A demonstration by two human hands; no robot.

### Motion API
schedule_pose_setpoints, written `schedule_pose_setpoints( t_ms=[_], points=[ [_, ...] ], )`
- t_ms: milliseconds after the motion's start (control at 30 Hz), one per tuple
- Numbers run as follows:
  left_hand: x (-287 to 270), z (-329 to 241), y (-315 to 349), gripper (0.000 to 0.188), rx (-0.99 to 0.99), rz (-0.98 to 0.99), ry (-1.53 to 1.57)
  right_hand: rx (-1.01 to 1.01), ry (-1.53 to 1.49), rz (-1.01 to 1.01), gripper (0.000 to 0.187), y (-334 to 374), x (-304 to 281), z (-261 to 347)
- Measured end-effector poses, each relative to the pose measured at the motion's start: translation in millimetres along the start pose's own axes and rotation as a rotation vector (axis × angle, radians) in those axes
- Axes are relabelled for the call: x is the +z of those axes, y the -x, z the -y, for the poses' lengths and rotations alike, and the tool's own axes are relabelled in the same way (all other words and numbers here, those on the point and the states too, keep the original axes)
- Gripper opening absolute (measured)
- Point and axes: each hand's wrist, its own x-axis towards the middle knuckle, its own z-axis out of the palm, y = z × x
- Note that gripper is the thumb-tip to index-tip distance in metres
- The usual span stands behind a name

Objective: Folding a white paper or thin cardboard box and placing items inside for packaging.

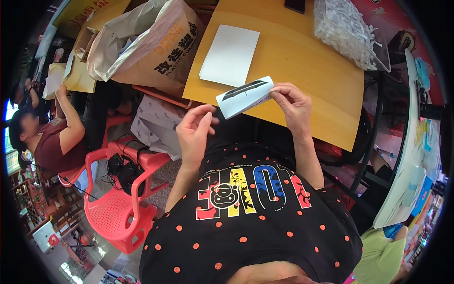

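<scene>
My right hand (294, 108) pinches the right end of a small folded white card (245, 97) between thumb and fingers. A black open umbrella is printed on the card's upper face. The card is held tilted over the near edge of the wooden table (298, 61). Left of it, my left hand (195, 130) is raised with its fingers loosely bent and apart, holding nothing and not touching the card. On the table just beyond lies a stack of white sheets (230, 54).
A large printed sack (142, 52) stands left of the table. At the back right, a clear bin (347, 33) holds white paper strips. A dark phone (295, 4) lies at the far edge. Left are a red plastic chair (113, 213) with black cables and another person (52, 137).
</scene>
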Motion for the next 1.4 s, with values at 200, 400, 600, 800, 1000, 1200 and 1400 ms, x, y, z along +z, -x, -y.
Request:
schedule_pose_setpoints(
  t_ms=[200,400,600,800,1000,1200,1400],
  points=[
    [5.1,1.7,-8.0,0.024,-0.496,0.293,0.584,0.020,-0.029,0.100,0.006,2.8,0.3,4.2],
    [17.9,3.1,-2.0,0.028,-0.472,0.287,0.531,0.162,-0.215,-0.020,0.005,7.5,2.7,-11.0],
    [26.6,0.2,-0.6,0.028,-0.387,0.240,0.594,0.187,-0.240,-0.060,0.008,7.3,3.8,-14.5],
    [30.2,14.3,2.8,0.023,-0.243,0.131,0.313,0.205,-0.265,-0.044,0.009,10.5,8.0,-18.4],
    [29.6,13.9,3.0,0.025,-0.250,0.137,0.316,0.275,-0.259,-0.035,0.009,9.5,5.3,-24.5],
    [26.8,16.6,1.8,0.026,-0.246,0.133,0.340,0.348,-0.329,0.018,0.013,9.2,10.9,-22.4],
    [25.4,18.5,-1.0,0.026,-0.321,0.123,0.527,0.351,-0.361,0.086,0.014,10.1,9.1,-32.4]
  ],
)
